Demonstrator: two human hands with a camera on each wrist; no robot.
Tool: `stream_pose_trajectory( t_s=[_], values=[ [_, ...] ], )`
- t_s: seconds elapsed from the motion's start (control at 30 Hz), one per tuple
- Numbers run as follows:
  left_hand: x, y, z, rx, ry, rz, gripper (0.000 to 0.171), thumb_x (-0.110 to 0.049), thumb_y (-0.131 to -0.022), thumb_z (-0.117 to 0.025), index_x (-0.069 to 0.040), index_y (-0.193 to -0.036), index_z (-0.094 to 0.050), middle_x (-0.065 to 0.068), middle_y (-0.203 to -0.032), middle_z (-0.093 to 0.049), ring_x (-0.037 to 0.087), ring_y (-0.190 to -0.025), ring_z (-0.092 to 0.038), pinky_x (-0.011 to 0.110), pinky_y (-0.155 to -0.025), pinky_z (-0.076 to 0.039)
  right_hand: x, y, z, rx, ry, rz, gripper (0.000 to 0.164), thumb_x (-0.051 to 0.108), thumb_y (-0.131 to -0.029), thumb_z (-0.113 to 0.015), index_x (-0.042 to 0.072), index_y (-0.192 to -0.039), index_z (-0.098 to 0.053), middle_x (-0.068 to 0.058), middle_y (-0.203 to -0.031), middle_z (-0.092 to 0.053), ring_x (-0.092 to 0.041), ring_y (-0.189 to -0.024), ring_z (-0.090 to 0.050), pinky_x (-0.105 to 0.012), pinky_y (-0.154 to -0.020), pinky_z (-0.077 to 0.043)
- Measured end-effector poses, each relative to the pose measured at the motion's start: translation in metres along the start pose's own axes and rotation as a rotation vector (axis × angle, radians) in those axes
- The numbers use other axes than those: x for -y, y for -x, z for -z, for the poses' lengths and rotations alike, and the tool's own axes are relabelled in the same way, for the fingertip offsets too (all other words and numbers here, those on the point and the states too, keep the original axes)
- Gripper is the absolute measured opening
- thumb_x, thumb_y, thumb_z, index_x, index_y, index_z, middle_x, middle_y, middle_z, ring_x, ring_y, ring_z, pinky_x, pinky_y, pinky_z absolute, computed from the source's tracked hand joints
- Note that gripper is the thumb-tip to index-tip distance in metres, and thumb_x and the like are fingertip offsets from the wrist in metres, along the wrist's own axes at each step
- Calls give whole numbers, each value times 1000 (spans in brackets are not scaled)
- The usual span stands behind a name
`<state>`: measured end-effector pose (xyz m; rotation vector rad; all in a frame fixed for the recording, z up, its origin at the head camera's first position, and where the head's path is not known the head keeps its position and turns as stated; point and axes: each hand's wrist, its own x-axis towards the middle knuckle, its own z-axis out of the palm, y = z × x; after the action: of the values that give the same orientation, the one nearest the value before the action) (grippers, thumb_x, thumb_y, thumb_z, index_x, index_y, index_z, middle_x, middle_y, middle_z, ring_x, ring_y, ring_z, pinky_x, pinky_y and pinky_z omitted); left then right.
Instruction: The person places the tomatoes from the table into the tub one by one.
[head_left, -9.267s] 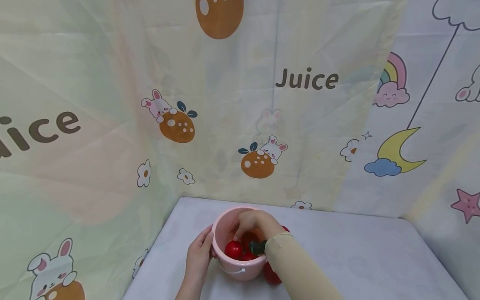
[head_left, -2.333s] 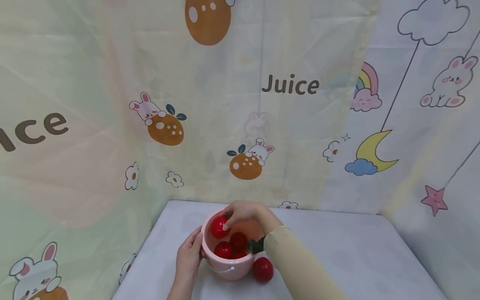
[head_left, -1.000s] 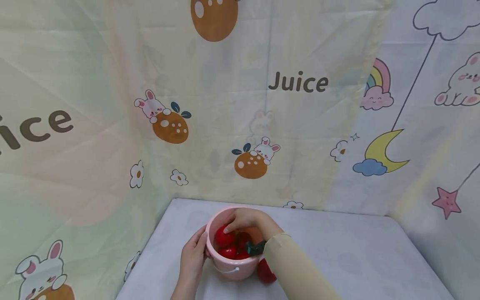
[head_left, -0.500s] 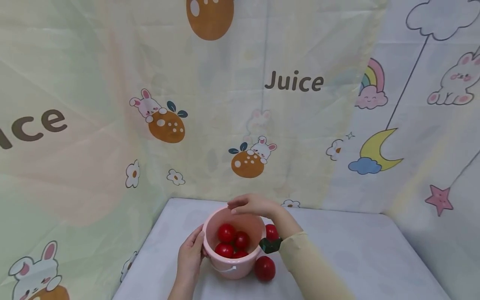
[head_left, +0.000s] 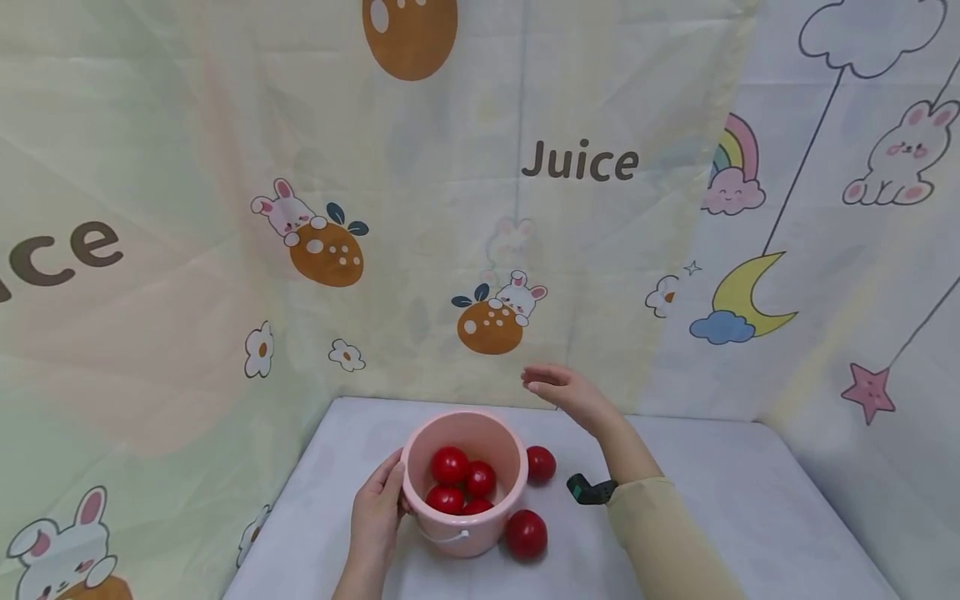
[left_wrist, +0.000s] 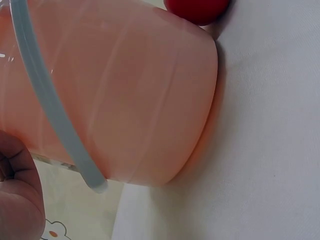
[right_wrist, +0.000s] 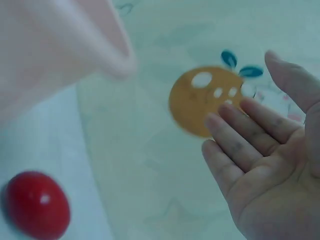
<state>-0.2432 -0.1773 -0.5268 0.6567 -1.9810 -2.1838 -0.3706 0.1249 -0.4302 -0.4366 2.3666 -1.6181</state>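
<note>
A pink bucket (head_left: 467,529) stands on the table, with several shiny red tomato-like balls (head_left: 449,465) inside. My left hand (head_left: 377,506) grips the bucket's left side near the rim. In the left wrist view, the bucket's wall and pale handle (left_wrist: 55,107) fill much of the picture, and part of the left hand (left_wrist: 19,192) shows at the edge. My right hand (head_left: 573,398) is raised beyond and right of the bucket, holding nothing. Its fingers are extended in the right wrist view, palm showing. Two more red balls sit right of the bucket: a rear one (head_left: 541,465) and a front one (head_left: 527,535).
The white table (head_left: 712,517) reaches right of the bucket. Printed cloth (head_left: 420,167) hangs behind it and at both sides. A small dark device (head_left: 591,490) is strapped at my right wrist.
My right hand has let go of a red ball inside the bucket, come up out of it and moved right. The rear red ball on the table is uncovered. My left hand stays on the bucket.
</note>
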Motion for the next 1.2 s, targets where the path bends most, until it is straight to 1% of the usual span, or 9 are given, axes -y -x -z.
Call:
stream_pose_trajectory(
  t_s=[0.1, 0.2, 0.33, 0.47, 0.63, 0.73, 0.83, 1.03, 1.2],
  values=[
    [0, 0, 0, 4, -1, -1, 42, -52, -83, -58, -36, -122, -56, -7, -117, -61, 23, -80, -59, 27, -71, -54, -26, 2, 3, -65, -10, -55, 56, 50, -77, -67, 33, -128, -48, 2, -133, -52, -19, -126, -46, -53, -105, -32],
    [1, 0, 1, 9, 2, -12, 43, -52, -83, -59, -36, -122, -56, -8, -118, -60, 22, -80, -59, 27, -70, -54, -54, 3, 0, -93, 32, -92, 70, 57, -70, -69, 34, -131, -45, 3, -135, -50, -20, -128, -44, -53, -104, -34],
    [1, 1, 1, 20, 19, -27, 43, -52, -82, -60, -35, -121, -57, -8, -116, -61, 19, -77, -58, 26, -69, -54, -88, 7, -10, -80, 124, -143, 85, 59, -67, -70, 28, -139, -37, 1, -141, -44, -25, -134, -37, -54, -101, -36],
    [2, 1, 1, 24, 27, -33, 44, -52, -81, -61, -34, -121, -57, -7, -116, -62, 18, -75, -57, 25, -67, -54, -114, 11, -21, -69, 198, -181, 89, 57, -67, -71, 26, -142, -32, -1, -145, -38, -29, -137, -30, -58, -99, -36],
    [3, 1, 0, 13, 14, -30, 45, -53, -81, -60, -34, -121, -57, -7, -117, -61, 21, -78, -59, 26, -68, -54, -138, 14, -33, -45, 197, -193, 95, 54, -64, -75, 26, -143, -30, 0, -145, -38, -30, -137, -30, -59, -99, -35],
    [2, 1, 0, 10, 8, -26, 45, -54, -81, -60, -34, -121, -57, -8, -118, -61, 22, -81, -59, 26, -69, -54, -149, 15, -38, -47, 200, -207, 97, 54, -60, -77, 26, -142, -32, -2, -143, -41, -32, -133, -34, -57, -97, -39],
    [3, 1, 0, 12, 4, -24, 46, -55, -80, -59, -34, -121, -57, -8, -118, -60, 22, -81, -58, 25, -69, -54, -156, 15, -41, -71, 214, -219, 95, 53, -59, -78, 27, -140, -36, -3, -139, -45, -32, -129, -38, -55, -95, -42],
    [3, 0, 1, 9, -15, -30, 50, -58, -80, -58, -33, -124, -55, -9, -119, -59, 22, -82, -58, 25, -69, -54, -160, 14, -46, -86, 213, -222, 87, 49, -63, -78, 29, -138, -39, -4, -136, -47, -32, -126, -40, -53, -92, -44],
    [2, 0, 0, 11, -9, -24, 47, -57, -80, -58, -35, -122, -56, -10, -119, -60, 23, -83, -58, 26, -70, -54, -158, 16, -49, -98, 214, -233, 84, 46, -65, -77, 28, -138, -40, -6, -135, -48, -32, -124, -42, -52, -91, -46]
  ],
)
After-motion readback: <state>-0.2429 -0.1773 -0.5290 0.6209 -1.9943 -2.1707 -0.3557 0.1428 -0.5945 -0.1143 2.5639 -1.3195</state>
